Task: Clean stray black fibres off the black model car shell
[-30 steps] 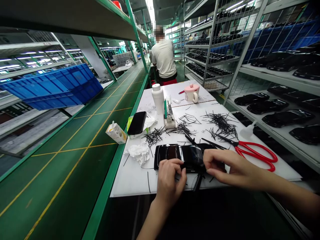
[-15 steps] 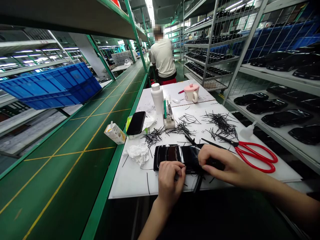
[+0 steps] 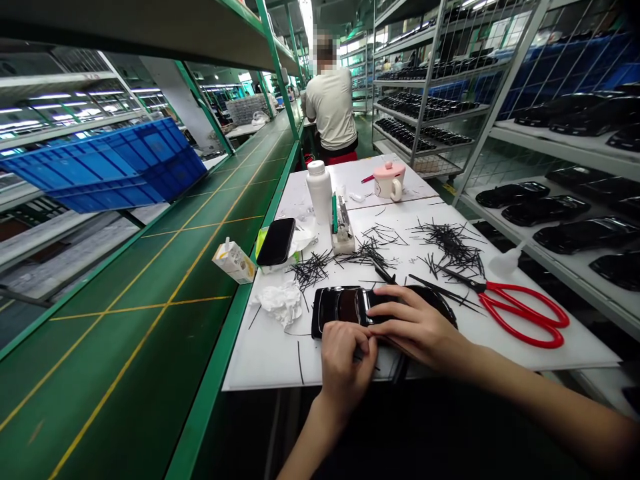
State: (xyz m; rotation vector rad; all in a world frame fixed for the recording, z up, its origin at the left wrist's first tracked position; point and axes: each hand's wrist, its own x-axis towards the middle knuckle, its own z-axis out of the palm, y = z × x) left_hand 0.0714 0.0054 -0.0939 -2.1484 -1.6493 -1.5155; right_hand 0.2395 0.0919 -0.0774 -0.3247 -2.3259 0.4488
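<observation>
A glossy black model car (image 3: 336, 305) lies on the white table in front of me. At its near side my left hand (image 3: 346, 357) has its fingers curled and thumb and forefinger pinched together; whatever is between them is too small to make out. My right hand (image 3: 425, 328) lies across the car from the right, fingers stretched out over its top, its fingertips meeting those of my left hand. Part of the car is covered by this hand. Beyond the car lie tweezers (image 3: 384, 275) and a dark thin tool (image 3: 434, 287). Red-handled scissors (image 3: 530, 310) rest to the right.
Piles of thin black strips (image 3: 447, 243) are scattered over the table (image 3: 270, 363). Crumpled tissue (image 3: 280, 303), a phone (image 3: 276, 241), a drink carton (image 3: 233, 261), a white bottle (image 3: 319, 190) and a lidded mug (image 3: 389, 181) stand around. A conveyor (image 3: 150, 320) runs left; racks (image 3: 480, 193) right.
My right hand has moved left along the car, and its fingers have gone from bent to stretched out over the top. My left hand stays pinched at the near side.
</observation>
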